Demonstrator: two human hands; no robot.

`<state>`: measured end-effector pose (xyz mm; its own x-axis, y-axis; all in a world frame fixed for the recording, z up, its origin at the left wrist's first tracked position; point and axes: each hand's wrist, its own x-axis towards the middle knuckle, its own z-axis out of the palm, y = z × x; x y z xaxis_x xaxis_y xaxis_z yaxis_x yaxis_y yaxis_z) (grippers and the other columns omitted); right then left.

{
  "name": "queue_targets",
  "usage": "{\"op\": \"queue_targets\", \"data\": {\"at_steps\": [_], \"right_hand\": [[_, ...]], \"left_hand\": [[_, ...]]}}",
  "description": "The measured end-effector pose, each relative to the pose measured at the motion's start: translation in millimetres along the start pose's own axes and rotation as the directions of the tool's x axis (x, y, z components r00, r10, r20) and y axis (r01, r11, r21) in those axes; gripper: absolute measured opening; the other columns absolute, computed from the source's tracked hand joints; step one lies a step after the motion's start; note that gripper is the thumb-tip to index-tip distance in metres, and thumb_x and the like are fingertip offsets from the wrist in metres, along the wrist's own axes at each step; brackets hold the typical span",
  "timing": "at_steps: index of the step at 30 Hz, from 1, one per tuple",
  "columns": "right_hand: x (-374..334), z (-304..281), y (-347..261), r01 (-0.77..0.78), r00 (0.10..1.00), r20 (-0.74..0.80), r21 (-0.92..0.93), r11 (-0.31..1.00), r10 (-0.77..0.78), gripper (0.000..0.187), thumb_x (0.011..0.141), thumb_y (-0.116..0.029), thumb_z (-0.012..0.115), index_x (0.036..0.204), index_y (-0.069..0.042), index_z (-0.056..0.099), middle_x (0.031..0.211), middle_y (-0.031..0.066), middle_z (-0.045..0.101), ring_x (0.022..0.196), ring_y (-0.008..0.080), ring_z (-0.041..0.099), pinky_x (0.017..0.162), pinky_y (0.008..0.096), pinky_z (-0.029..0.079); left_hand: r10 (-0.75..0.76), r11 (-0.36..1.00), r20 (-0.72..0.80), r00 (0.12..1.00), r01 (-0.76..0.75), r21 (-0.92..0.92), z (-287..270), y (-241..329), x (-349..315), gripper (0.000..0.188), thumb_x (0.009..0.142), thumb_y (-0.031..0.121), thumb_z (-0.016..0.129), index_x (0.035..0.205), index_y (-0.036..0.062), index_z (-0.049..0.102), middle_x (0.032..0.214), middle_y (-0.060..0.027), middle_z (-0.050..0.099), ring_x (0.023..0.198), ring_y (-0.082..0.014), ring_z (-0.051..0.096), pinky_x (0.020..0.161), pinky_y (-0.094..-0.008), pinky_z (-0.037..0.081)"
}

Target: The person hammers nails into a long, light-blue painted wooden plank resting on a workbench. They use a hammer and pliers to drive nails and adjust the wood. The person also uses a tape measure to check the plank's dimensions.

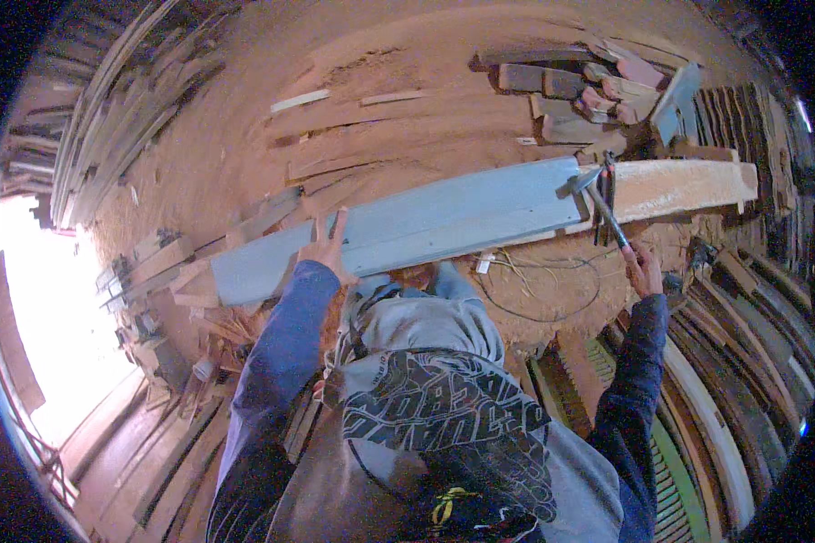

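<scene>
Left hand [326, 244] fingers spread on blue plank [407, 226]; right hand [645, 270] fingers grip hammer [599, 201].

The plank [398, 226] is pale blue-grey along most of its length, turning bare tan wood past the hammer [598, 199], whose head is grey metal. Below the plank, the sleeves [281, 353] are dark blue and the hoodie [444, 398] grey with a black-and-white print. Beyond the plank lie reddish-brown sawdust [244, 154] and pinkish-grey offcuts [607, 90].
</scene>
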<state>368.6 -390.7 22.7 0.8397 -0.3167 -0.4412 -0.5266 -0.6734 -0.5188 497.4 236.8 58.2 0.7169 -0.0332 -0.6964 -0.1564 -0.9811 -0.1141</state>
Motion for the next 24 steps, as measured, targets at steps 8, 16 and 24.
{"op": "queue_targets", "data": {"at_steps": [8,16,24], "right_hand": [[15,29,-131,0.43,0.889,0.315,-0.33,0.841,-0.331,0.049,0.089,-0.048,0.064,0.111,-0.004,0.065,0.08,0.0146,0.069,0.073,0.029,0.067,0.067,0.039,0.05],[0,91,-263,0.531,0.796,0.54,-0.405,0.744,-0.274,0.054,0.09,-0.06,0.052,0.12,-0.017,0.065,0.103,0.0174,0.07,0.096,0.0403,0.065,0.084,0.051,0.051],[-10,148,-340,0.596,0.736,0.623,-0.407,0.692,-0.267,0.057,0.088,-0.062,0.053,0.12,-0.017,0.065,0.105,0.0191,0.069,0.099,0.0415,0.064,0.086,0.0513,0.051]], "left_hand": [[-0.039,0.966,-0.328,0.944,-0.049,-0.255,30,-35,-15,0.113,0.054,0.045,0.089,0.149,0.0234,0.031,0.154,-0.0133,0.03,0.117,-0.0358,0.058,0.095,-0.0453,0.05],[-0.571,0.724,-0.624,0.533,-0.031,-0.689,116,-116,-69,0.04,0.077,0.028,0.077,0.11,0.0075,0.066,0.1,-0.0101,0.068,0.089,-0.0278,0.066,0.079,-0.0382,0.052],[-0.744,0.596,-0.36,0.563,0.316,-0.738,336,-137,-107,0.018,0.083,0.023,0.072,0.083,0.0057,0.068,0.071,-0.0055,0.066,0.066,-0.017,0.063,0.06,-0.0325,0.049]]}}
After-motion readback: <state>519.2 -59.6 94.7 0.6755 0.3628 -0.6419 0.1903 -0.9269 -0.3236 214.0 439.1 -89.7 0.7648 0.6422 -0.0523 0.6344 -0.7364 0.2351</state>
